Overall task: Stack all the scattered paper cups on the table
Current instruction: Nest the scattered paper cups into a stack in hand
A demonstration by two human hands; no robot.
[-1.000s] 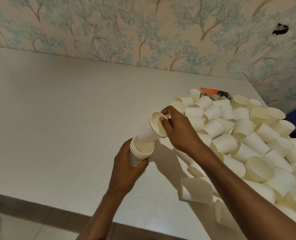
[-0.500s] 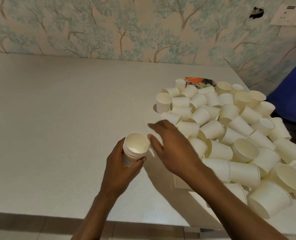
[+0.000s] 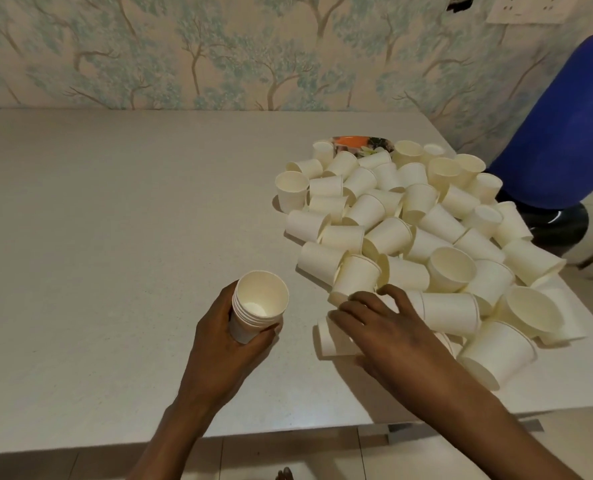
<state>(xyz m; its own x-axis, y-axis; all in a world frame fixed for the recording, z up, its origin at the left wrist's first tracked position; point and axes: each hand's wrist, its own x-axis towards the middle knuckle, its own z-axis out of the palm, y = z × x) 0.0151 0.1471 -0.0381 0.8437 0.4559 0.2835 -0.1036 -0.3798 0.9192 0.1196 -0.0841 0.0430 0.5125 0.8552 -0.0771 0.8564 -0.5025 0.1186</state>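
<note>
Head view, near to far. We see the left hand (image 3: 225, 337) at the near middle of the table (image 3: 115, 237), its fingers and thumb wrapped around a stack of nested cups (image 3: 258, 304), held off the surface with the open mouth facing up and tilted toward the camera. Just to its right, the right hand (image 3: 381, 327) arches over a single cup on its side (image 3: 333, 337) at the near edge of the heap. Its fingers (image 3: 354, 297) are bent over the top and the thumb is low on the near side; we cannot tell whether the grip has closed. The fingertips lie just beside a tilted cup (image 3: 354, 275). Beyond, the loose pile of paper cups (image 3: 409, 220) spreads across the right part of the table, most on their sides, a few upright. An orange-patterned object (image 3: 361, 147) shows at the pile's far edge. A blue rounded object (image 3: 565, 133) stands off the table's right side. Tree-patterned wallpaper (image 3: 219, 46) closes the background.
</note>
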